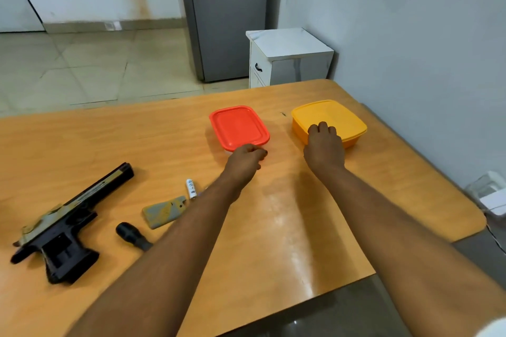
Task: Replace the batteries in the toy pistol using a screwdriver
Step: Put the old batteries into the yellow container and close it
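Note:
The black toy pistol (59, 230) lies on its side at the table's left, its grip compartment uncovered. Right of it lie the grey-yellow battery cover (163, 212), a white battery (191, 189) and the black screwdriver (131, 234), whose shaft is hidden under my left forearm. My left hand (246, 159) is curled at the near edge of the red lidded container (238, 127); whether it holds anything is hidden. My right hand (324, 145) rests on the near corner of the yellow lidded container (332, 116), fingers bent over the lid.
The orange wooden table (273, 227) has its rounded right edge near a grey wall. A white cabinet (287, 57) and a grey door stand beyond the far edge. A white object (490, 194) sits off the table's right side.

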